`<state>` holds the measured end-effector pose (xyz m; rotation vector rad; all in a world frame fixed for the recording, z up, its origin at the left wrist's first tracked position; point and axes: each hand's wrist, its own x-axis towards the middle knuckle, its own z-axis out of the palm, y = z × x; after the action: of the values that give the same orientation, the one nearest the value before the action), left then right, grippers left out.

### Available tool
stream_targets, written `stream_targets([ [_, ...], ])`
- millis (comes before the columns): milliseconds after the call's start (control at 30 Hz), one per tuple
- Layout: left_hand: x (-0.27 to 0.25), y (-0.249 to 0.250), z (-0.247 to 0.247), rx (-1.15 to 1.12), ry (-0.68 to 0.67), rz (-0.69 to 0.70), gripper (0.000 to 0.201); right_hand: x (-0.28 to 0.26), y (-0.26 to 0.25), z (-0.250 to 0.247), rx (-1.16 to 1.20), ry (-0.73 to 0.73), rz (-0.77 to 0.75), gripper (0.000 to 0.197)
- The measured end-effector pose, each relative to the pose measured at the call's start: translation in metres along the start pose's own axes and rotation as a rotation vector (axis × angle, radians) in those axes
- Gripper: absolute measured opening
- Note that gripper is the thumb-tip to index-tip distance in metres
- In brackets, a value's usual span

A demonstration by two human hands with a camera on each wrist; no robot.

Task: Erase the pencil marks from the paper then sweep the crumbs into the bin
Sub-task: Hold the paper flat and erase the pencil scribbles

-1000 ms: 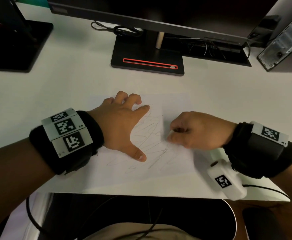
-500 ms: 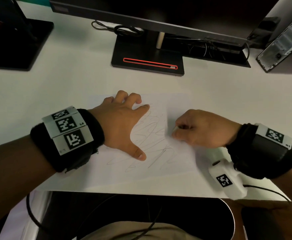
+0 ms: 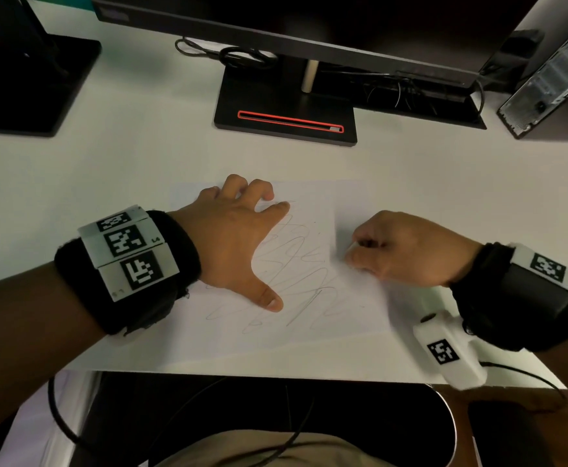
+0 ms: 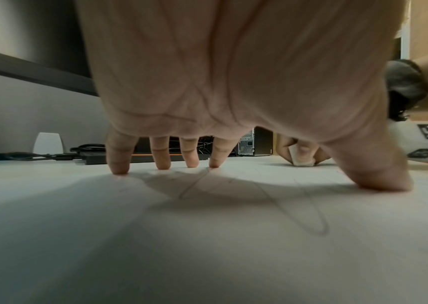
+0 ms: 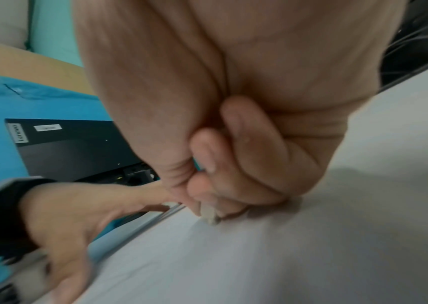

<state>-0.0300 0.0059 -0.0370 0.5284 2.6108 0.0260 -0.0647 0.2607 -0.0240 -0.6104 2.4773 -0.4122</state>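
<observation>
A white sheet of paper (image 3: 309,335) with grey pencil scribbles (image 3: 296,264) lies on the white desk near its front edge. My left hand (image 3: 238,237) is spread flat on the sheet's left part, fingertips (image 4: 121,170) and thumb pressing it down. My right hand (image 3: 400,251) is curled at the sheet's right side and pinches a small white eraser (image 4: 301,158), whose tip (image 5: 210,216) touches the paper just right of the scribbles. No bin is in view.
A monitor stand with a red-edged slot (image 3: 286,119) sits behind the paper, with cables (image 3: 228,55) beside it. Another black base (image 3: 29,85) is at the far left. A computer case (image 3: 552,82) leans at the far right.
My right hand with the eraser has slid to the right across the paper, away from the scribbles. The left hand has stayed pressed on the sheet.
</observation>
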Motion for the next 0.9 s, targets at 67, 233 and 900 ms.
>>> stream_targets([
  [67,0.000,0.000,0.000,-0.002,0.003,0.000,0.135,-0.005,-0.006,0.008,-0.019,-0.050,-0.041,0.039],
  [233,0.000,0.000,0.001,-0.006,0.012,-0.001,0.134,-0.006,0.000,0.003,0.014,-0.006,-0.001,0.039],
  [900,0.000,0.000,0.000,-0.003,0.011,-0.005,0.134,-0.010,-0.011,0.016,0.010,-0.063,-0.061,0.041],
])
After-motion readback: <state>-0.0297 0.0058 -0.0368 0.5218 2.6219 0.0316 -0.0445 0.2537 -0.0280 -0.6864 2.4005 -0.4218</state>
